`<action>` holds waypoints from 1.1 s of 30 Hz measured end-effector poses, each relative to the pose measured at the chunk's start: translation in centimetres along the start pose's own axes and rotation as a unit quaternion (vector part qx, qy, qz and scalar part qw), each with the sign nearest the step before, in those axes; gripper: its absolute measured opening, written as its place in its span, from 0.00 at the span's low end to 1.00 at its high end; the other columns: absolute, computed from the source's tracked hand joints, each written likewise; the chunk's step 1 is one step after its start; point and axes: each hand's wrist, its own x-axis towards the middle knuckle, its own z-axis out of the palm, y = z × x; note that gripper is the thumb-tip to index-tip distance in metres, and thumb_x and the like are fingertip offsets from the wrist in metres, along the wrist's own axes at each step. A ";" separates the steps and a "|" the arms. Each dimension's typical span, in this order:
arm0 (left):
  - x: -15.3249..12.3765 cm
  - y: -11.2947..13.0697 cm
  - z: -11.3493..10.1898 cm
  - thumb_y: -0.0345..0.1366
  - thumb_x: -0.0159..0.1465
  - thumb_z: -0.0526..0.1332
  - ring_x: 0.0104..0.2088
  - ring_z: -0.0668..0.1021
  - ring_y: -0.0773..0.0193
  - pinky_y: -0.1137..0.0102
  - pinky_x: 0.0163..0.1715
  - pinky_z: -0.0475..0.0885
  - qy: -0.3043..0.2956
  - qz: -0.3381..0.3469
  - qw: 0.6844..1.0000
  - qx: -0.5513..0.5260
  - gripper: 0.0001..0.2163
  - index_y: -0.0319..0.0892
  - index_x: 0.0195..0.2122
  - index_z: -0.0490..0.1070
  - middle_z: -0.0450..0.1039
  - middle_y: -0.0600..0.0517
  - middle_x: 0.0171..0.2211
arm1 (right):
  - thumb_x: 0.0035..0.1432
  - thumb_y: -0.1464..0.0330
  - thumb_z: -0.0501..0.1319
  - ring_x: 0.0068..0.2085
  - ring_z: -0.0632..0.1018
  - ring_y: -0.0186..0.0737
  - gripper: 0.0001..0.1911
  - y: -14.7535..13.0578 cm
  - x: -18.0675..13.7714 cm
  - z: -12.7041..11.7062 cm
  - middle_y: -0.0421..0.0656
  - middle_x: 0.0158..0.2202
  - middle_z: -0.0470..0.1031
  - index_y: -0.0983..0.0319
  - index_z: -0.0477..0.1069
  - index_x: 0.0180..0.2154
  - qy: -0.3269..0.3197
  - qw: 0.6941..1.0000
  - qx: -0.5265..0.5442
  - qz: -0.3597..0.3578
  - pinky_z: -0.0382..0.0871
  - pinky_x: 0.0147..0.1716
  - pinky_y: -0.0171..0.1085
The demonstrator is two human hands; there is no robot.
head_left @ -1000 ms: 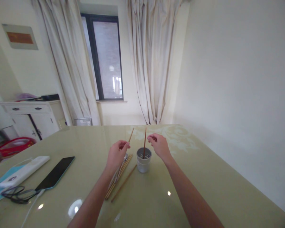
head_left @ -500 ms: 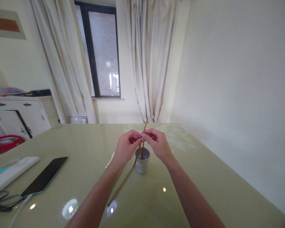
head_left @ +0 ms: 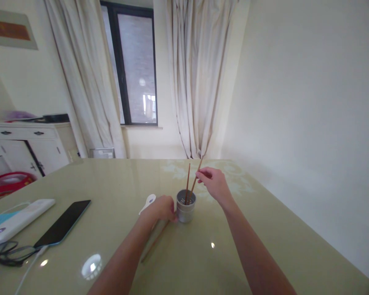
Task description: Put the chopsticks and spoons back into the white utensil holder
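A small perforated metal cup [head_left: 185, 211] stands on the glossy green table [head_left: 264, 241]. Two brown chopsticks [head_left: 188, 185] stick up out of it. My right hand [head_left: 214, 182] pinches the upper end of the tilted chopstick [head_left: 196, 178], just right of the cup. My left hand [head_left: 160, 209] is low on the table at the cup's left side, fingers curled down over more chopsticks [head_left: 154, 242] lying there. What the fingers hold is hidden. A white spoon [head_left: 148, 202] lies just behind that hand.
A black phone [head_left: 64, 223], a white power bank [head_left: 20, 219], glasses [head_left: 6, 254] and a cable lie at the left. A white cabinet [head_left: 27, 143], curtains and a window stand behind. A wall runs along the table's right side.
The left hand passed a chopstick to the right hand, then dropped to the table beside the cup. The right hand now has that chopstick standing in the cup with the first.
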 end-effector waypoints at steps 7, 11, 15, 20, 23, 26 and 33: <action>0.6 -0.2 1.0 0.33 0.47 0.66 0.23 0.80 0.57 0.67 0.31 0.75 -0.056 -0.006 0.998 -0.021 0.09 0.46 0.12 0.71 0.73 0.53 0.14 | 0.63 0.66 0.62 0.29 0.83 0.39 0.12 1.6 -0.3 2.2 0.44 0.28 0.84 0.62 0.82 0.31 -0.066 0.995 -0.073 0.025 0.71 0.33 0.35; -0.1 -0.8 -0.7 0.32 0.48 0.63 0.24 0.81 0.57 0.68 0.27 0.74 -0.094 -0.007 0.993 -0.063 0.03 0.44 0.18 0.75 0.77 0.52 0.19 | 0.63 0.66 0.64 0.28 0.81 0.39 0.12 1.5 -0.5 2.1 0.43 0.26 0.82 0.62 0.82 0.29 -0.082 0.989 -0.117 0.035 0.68 0.31 0.35; -2.2 -0.8 -4.5 0.36 0.54 0.64 0.28 0.81 0.60 0.70 0.30 0.73 -0.097 0.067 0.972 -0.205 0.06 0.43 0.28 0.80 0.80 0.53 0.25 | 0.64 0.62 0.66 0.31 0.81 0.42 0.13 0.8 -0.7 1.7 0.45 0.28 0.83 0.61 0.82 0.29 -0.060 0.983 -0.169 0.047 0.65 0.31 0.36; -4.1 0.5 -8.3 0.45 0.58 0.70 0.32 0.80 0.62 0.68 0.36 0.77 0.114 0.124 0.911 -0.378 0.16 0.42 0.44 0.83 0.82 0.50 0.33 | 0.66 0.62 0.64 0.33 0.79 0.43 0.13 -2.0 -1.7 1.5 0.47 0.31 0.83 0.60 0.81 0.30 -0.031 0.965 -0.259 0.005 0.62 0.32 0.37; -3.3 1.0 -8.6 0.49 0.58 0.72 0.36 0.80 0.63 0.66 0.42 0.78 0.267 0.132 0.845 -0.444 0.22 0.42 0.49 0.83 0.82 0.49 0.37 | 0.63 0.67 0.67 0.32 0.80 0.40 0.08 -4.0 -3.6 2.2 0.43 0.30 0.83 0.59 0.82 0.31 -0.210 0.944 -0.242 -0.080 0.64 0.31 0.34; -2.0 1.6 -7.8 0.52 0.58 0.73 0.36 0.80 0.65 0.66 0.44 0.79 0.361 0.130 0.790 -0.477 0.26 0.40 0.52 0.81 0.82 0.49 0.38 | 0.60 0.69 0.69 0.34 0.83 0.40 0.04 -4.8 -6.7 4.9 0.41 0.32 0.85 0.59 0.84 0.34 -0.427 0.860 -0.236 -0.151 0.69 0.34 0.33; -0.9 4.8 -4.8 0.52 0.63 0.69 0.39 0.82 0.62 0.63 0.45 0.83 0.388 0.182 0.793 -0.434 0.22 0.40 0.49 0.80 0.82 0.48 0.42 | 0.62 0.75 0.62 0.41 0.86 0.57 0.14 -2.4 -11.8 14.2 0.55 0.41 0.85 0.65 0.78 0.49 -0.350 0.843 -0.366 -0.182 0.80 0.36 0.46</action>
